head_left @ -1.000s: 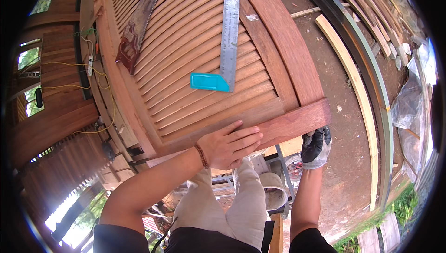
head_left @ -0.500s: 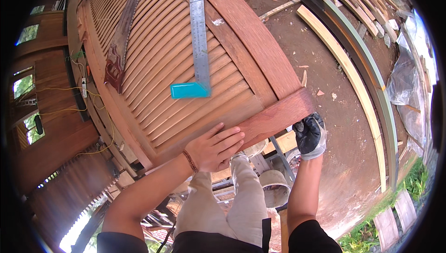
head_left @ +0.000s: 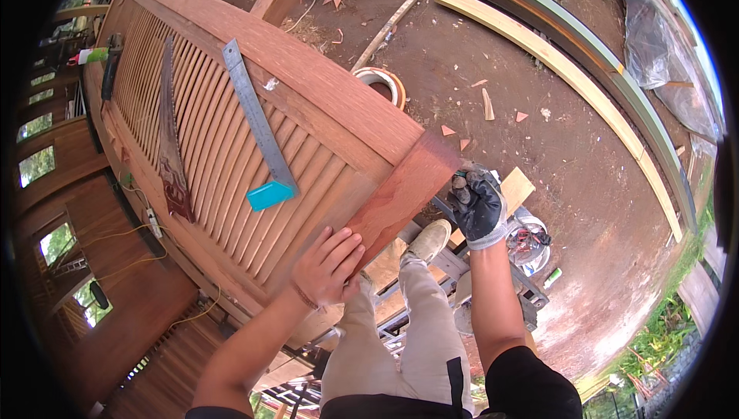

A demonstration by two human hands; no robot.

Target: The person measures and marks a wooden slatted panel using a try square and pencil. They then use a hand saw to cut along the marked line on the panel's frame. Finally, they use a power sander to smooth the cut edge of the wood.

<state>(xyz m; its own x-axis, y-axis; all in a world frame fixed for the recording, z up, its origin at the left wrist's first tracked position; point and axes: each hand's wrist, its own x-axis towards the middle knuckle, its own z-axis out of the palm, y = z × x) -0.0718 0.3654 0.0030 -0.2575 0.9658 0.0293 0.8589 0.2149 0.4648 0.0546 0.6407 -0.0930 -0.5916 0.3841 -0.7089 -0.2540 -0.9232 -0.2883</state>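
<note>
A reddish-brown louvred wooden door point(head_left: 231, 165) lies flat at the left and centre. Across its near end runs a smooth end board point(head_left: 400, 196). My left hand point(head_left: 329, 265), bare with a beaded bracelet at the wrist, rests on that board with its fingers stretched out. Just off the board's right-hand end is my right hand point(head_left: 477, 202) in a black and grey glove, its fingers curled in; what they hold, if anything, is hidden. On the slats lie a try square with a steel blade point(head_left: 259, 107) and turquoise stock point(head_left: 271, 196), and a handsaw point(head_left: 171, 134).
A white bucket point(head_left: 531, 246) with things inside stands right of my gloved hand. Behind the door sits an orange-rimmed round container point(head_left: 392, 84). Long timber planks point(head_left: 570, 65) lie on the dirt floor at right. A yellow cord point(head_left: 208, 311) runs along the left.
The whole view has swung, so the door appears farther left and more floor shows behind it. My left hand stays on the end board, my right hand near its end.
</note>
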